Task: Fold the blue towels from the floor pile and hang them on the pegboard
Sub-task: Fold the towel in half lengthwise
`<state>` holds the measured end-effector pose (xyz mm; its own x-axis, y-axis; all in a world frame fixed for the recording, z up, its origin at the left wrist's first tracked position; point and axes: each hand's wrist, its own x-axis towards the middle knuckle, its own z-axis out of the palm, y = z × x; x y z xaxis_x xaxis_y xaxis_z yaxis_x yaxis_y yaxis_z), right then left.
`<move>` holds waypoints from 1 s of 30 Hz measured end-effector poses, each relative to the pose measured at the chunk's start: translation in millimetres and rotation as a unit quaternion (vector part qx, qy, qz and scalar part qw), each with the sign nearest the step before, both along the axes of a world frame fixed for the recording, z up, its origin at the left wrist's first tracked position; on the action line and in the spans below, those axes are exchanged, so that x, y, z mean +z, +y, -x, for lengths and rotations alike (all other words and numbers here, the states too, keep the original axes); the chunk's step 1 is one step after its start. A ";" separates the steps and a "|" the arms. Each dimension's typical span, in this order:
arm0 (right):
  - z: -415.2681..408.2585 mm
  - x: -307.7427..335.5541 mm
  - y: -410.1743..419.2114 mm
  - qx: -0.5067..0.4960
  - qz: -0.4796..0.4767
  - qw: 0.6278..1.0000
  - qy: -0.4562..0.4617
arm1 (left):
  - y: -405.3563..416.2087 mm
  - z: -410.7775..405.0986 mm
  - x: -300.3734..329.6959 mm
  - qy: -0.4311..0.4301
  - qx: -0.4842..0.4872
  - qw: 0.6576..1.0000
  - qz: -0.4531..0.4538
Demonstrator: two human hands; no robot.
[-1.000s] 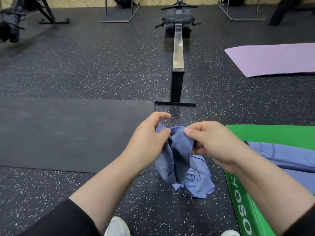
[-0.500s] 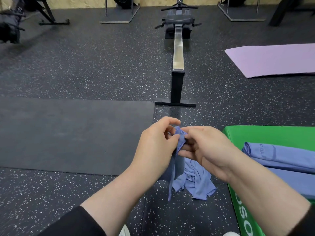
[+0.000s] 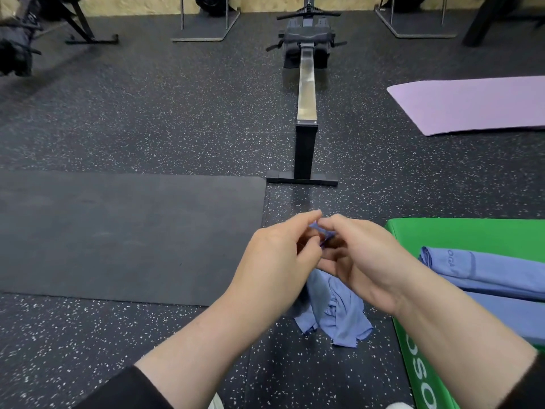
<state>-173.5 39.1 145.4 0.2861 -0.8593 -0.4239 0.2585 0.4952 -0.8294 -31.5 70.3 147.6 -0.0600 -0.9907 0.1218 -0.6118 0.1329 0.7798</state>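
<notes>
Floor: dark speckled rubber gym floor (image 3: pixel 147 113), shoe tips just visible at the bottom edge.
Green mat: green mat (image 3: pixel 460 234) near right, carrying folded blue towels (image 3: pixel 486 271) stacked along its right side.
Towel in hand: blue towel (image 3: pixel 336 311) hangs between both hands, its lower part bunched just above or on the floor; which, I cannot tell.
Left hand: left hand (image 3: pixel 280 258), fingers curled, pinching the towel's top edge.
Right hand: right hand (image 3: pixel 362 261), fingers likewise curled, pinching the same edge; the two hands touch.
Step in hand: likely finding corners to open the towel for folding.
Doing it well: keep one pinch fixed, slide the other along the hem to the next corner, then lift so the cloth hangs flat and clear of the floor.
Risk: a twisted hem gives a crooked fold.
Black mat: black mat (image 3: pixel 118 231) at left, beyond the hands.
Rowing machine: rowing machine (image 3: pixel 306 93) ahead.
Purple mat: purple mat (image 3: pixel 472 104) far right.
Pegboard: not in view.
</notes>
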 end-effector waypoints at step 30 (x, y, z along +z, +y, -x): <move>59.4 15.2 5.6 0.124 0.341 0.752 0.550 | 5.9 -66.1 5.2 -0.227 -0.087 0.967 -0.076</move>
<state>-232.9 44.7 160.7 0.2711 -0.9625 -0.0056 -0.8004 -0.2223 -0.5567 34.6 76.2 152.8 -0.2410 -0.9651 -0.1022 -0.8741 0.1701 0.4550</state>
